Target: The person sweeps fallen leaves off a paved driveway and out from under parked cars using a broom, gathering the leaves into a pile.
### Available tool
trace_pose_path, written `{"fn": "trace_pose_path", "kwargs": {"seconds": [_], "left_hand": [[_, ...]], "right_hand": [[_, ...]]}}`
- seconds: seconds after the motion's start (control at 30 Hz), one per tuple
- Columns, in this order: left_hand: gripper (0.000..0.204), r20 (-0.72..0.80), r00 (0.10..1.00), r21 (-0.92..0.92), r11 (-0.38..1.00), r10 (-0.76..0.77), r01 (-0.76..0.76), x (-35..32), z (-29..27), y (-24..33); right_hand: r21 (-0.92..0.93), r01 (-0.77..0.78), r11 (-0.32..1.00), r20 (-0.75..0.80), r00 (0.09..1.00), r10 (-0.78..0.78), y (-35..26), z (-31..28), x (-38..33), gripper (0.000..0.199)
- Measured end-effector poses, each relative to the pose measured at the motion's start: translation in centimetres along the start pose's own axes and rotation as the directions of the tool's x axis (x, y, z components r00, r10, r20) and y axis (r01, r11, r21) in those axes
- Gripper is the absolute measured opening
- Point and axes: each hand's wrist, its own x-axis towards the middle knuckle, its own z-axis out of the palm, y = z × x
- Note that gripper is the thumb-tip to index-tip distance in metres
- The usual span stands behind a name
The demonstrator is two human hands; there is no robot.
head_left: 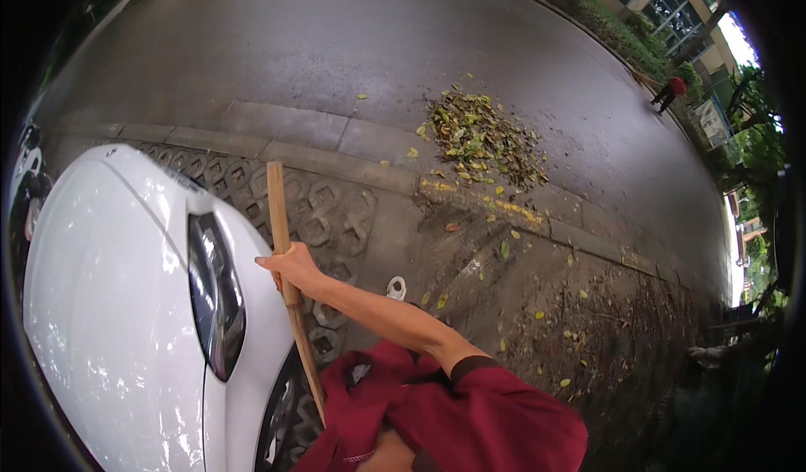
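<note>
My right hand (295, 271) is closed around a long wooden pole (278, 203), the bare arm reaching across from the maroon sleeve on the right. The thumb points left, toward the white car. The pole slants from its squared, thicker upper end down to the folds of my maroon shirt (361, 388), where its lower part is hidden. Its grip point is beside the white car's headlight (220, 296). My left hand does not show. A patch of skin shows among the shirt folds at the lower edge, but I cannot tell which part it is.
A white car (126, 287) stands close on the left, over paving blocks with holes (323, 212). Beyond the kerb (327, 163), a heap of fallen leaves (483, 136) lies on the wet road (353, 44). A white shoe (396, 286) shows beside my arm. Far right, a person in red (672, 92) stands on the road.
</note>
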Motion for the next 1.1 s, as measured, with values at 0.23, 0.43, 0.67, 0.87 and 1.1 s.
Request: {"fn": "trace_pose_path", "kwargs": {"seconds": [0.23,0.43,0.67,0.87,1.1], "left_hand": [[0.024,-0.042,0.995,-0.099,0.992,-0.088,0.084,5.8,-7.0,14.0],[0.024,-0.069,0.984,-0.208,0.967,-0.164,0.146,13.6,-10.9,24.0],[0.025,-0.08,0.992,-0.238,0.968,-0.095,0.073,29.1,-19.1,33.5],[0.026,-0.107,0.992,-0.219,0.975,-0.067,0.043,37.4,-27.8,42.8],[0.026,-0.171,0.985,-0.179,0.984,-0.008,-0.023,50.5,-35.0,54.8]], "right_hand": [[0.053,0.035,0.998,0.123,0.992,-0.041,-11.5,-8.8,14.9,0.031],[0.035,-0.084,0.996,0.216,0.974,0.075,-19.6,-14.3,28.3,0.027],[-0.037,-0.018,0.999,0.202,0.979,0.025,-30.0,-20.8,49.1,0.029],[0.1,-0.044,0.994,0.185,0.982,0.025,-39.2,-26.6,60.7,0.032],[0.099,-0.064,0.993,0.177,0.983,0.045,-46.0,-37.9,76.0,0.03]]}}
